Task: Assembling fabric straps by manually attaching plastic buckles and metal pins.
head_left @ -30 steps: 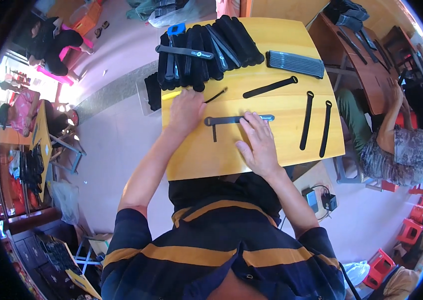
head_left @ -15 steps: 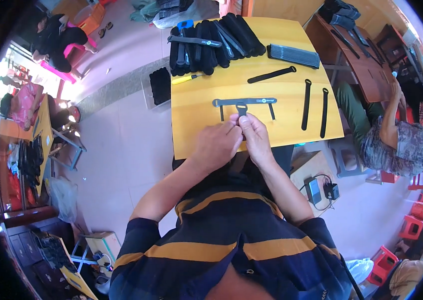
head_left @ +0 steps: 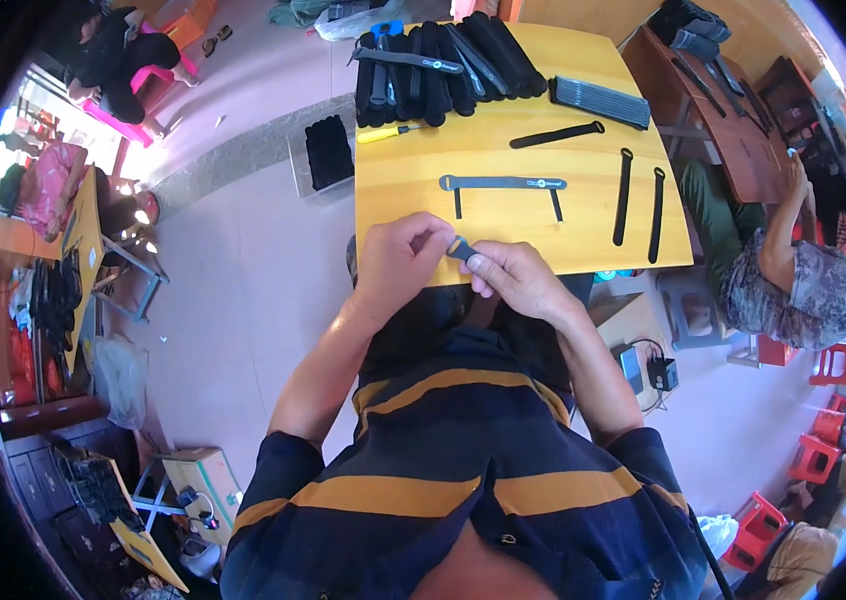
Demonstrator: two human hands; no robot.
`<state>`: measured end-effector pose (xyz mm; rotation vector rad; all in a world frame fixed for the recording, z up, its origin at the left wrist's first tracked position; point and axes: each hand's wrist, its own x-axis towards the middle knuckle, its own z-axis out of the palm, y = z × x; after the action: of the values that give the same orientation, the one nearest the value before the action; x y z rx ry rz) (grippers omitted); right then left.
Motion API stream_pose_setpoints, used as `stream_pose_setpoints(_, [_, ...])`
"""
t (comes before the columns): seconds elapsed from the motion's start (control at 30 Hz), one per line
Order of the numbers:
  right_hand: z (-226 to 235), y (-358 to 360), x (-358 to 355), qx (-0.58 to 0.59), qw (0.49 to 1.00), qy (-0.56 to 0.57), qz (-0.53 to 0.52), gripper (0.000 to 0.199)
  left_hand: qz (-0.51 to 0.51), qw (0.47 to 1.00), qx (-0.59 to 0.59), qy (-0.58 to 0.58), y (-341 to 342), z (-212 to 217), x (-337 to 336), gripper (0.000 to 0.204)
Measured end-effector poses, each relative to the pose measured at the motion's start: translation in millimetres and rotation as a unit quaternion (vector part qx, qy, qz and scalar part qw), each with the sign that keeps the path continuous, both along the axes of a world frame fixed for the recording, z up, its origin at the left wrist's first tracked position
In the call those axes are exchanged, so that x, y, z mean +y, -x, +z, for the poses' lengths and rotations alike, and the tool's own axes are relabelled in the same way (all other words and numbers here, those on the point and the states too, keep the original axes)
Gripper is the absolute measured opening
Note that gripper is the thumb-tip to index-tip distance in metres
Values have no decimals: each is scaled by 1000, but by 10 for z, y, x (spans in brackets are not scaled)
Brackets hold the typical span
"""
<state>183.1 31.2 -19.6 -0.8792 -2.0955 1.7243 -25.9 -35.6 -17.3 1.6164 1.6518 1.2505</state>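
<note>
My left hand (head_left: 398, 255) and my right hand (head_left: 515, 278) meet at the near edge of the yellow wooden table (head_left: 413, 200). Both pinch a small dark piece (head_left: 460, 247) between the fingertips. Just beyond them a long grey strap (head_left: 503, 183) lies flat across the table, with two short black strips hanging off it toward me. Two black straps (head_left: 638, 195) lie side by side at the right. Another black strap (head_left: 555, 135) lies further back. A pile of black straps (head_left: 438, 65) fills the far edge, with a yellow-handled screwdriver (head_left: 391, 133) beside it.
A flat stack of dark strips (head_left: 601, 100) sits at the far right corner. A seated person (head_left: 793, 290) is close on the right by a brown table (head_left: 733, 130). A black bundle (head_left: 328, 150) lies on the floor at left. Red stools (head_left: 813, 460) stand lower right.
My hands left the grey strap on the table and drew back toward my body. They now hold a small dark piece together at the table's near edge.
</note>
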Motion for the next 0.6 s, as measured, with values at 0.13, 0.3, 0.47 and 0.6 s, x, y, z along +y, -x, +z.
stream_pose_setpoints(0.13, [-27, -169, 152, -28, 999, -7, -19, 28, 8, 976, -181, 123, -7, 6, 41, 14])
stream_pose_setpoints(0.3, [57, -180, 338, -54, 998, -12, 13, 28, -13, 953, -262, 153, -115, 77, 71, 13])
stream_pose_setpoints(0.47, [29, -125, 424, -77, 996, -40, 22, 29, -34, 983, -107, 143, -87, -133, 146, 9])
stream_pose_setpoints(0.6, [29, -147, 542, -78, 996, -48, 21, 26, 10, 982, -122, 146, -40, -217, 266, 9])
